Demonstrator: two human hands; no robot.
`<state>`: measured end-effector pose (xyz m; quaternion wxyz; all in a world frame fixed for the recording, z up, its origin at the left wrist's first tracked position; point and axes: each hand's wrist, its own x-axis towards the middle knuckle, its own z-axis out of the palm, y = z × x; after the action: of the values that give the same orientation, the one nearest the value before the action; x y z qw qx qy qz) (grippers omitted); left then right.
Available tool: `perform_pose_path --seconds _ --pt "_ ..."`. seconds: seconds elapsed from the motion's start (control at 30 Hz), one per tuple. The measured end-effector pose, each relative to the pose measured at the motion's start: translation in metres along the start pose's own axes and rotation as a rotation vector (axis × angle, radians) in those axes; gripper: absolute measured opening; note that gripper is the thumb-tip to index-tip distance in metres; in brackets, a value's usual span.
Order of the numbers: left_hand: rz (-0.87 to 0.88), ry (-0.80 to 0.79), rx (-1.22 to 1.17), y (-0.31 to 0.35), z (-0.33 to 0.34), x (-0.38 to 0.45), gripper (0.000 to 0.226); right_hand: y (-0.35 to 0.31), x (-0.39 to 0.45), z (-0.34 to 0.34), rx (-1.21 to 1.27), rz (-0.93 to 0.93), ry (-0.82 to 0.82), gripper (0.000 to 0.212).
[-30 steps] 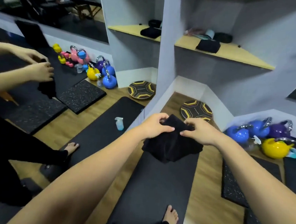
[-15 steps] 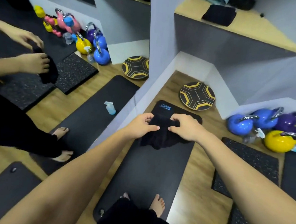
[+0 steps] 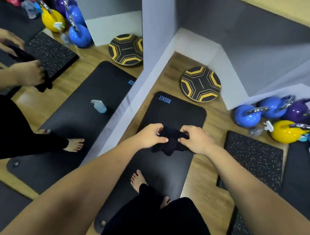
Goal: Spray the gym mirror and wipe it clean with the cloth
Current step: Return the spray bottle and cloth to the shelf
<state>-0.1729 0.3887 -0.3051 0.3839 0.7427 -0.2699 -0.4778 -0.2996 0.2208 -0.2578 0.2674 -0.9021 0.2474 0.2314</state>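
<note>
- A black cloth (image 3: 171, 141) is being held at the centre of the head view, bunched between both hands above the black exercise mat (image 3: 171, 113).
- The cloth is being pinched by the left hand (image 3: 152, 135) at its 9 o'clock edge, thumb and curled fingers closed on the fabric.
- The 3 o'clock edge is being gripped by the right hand (image 3: 195, 138) in the same manner, so neither hand is free.
- The gym mirror (image 3: 79, 86) is being seen from 9 to 11 o'clock, and the person, the mat and a spray bottle (image 3: 98, 106) are being shown in it as reflections (the real bottle is not being seen on the mat, so its true place cannot be told).
- A second sprayer (image 3: 261, 127) is lying among the kettlebells (image 3: 271, 114) at 3 o'clock.
- The step in hand is being judged as readying the cloth; no wet streaks are being made out on the glass, so spraying is probably not yet done.
- For the next move, one hand is being called on to let go of the cloth so that a bottle can be taken up and aimed at the glass.
</note>
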Motion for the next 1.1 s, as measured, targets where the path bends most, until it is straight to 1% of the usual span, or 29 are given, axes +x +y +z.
perform_pose_path --seconds 0.13,0.23,0.3,0.47,0.53,0.6,0.7,0.73,0.83,0.93,1.0,1.1 --pt "-0.007 -0.042 -0.003 -0.001 -0.006 0.025 0.021 0.007 0.019 -0.004 -0.004 0.012 0.006 0.011" --pt "-0.012 -0.039 -0.032 -0.009 -0.005 0.05 0.016 0.022 0.04 -0.002 -0.018 0.004 0.007 0.008" --pt "-0.042 -0.035 -0.05 -0.021 0.001 0.065 0.017 0.032 0.052 0.006 -0.02 0.008 -0.008 0.008" --pt "-0.177 -0.03 -0.116 -0.074 0.03 0.104 0.028 0.068 0.095 0.047 -0.065 0.011 -0.065 0.01" --pt "-0.272 0.018 -0.111 -0.104 0.044 0.127 0.025 0.088 0.116 0.071 -0.107 0.003 -0.08 0.013" --pt "-0.385 0.095 -0.118 -0.138 0.06 0.153 0.013 0.111 0.138 0.096 -0.119 0.025 -0.092 0.013" --pt "-0.528 0.237 -0.135 -0.181 0.081 0.194 0.015 0.141 0.169 0.131 -0.101 0.077 -0.094 0.009" --pt "-0.557 0.267 -0.137 -0.194 0.089 0.209 0.017 0.152 0.181 0.145 -0.089 0.098 -0.09 0.01" --pt "-0.642 0.272 -0.061 -0.235 0.109 0.25 0.041 0.179 0.208 0.181 -0.075 0.146 -0.09 0.014" --pt "-0.762 0.255 -0.005 -0.275 0.129 0.296 0.048 0.206 0.227 0.22 -0.062 0.193 -0.092 0.016" --pt "-0.82 0.288 -0.016 -0.292 0.138 0.319 0.063 0.222 0.238 0.237 -0.019 0.214 -0.112 0.018" --pt "-0.864 0.338 0.002 -0.309 0.148 0.349 0.082 0.249 0.254 0.254 0.074 0.258 -0.123 0.016"
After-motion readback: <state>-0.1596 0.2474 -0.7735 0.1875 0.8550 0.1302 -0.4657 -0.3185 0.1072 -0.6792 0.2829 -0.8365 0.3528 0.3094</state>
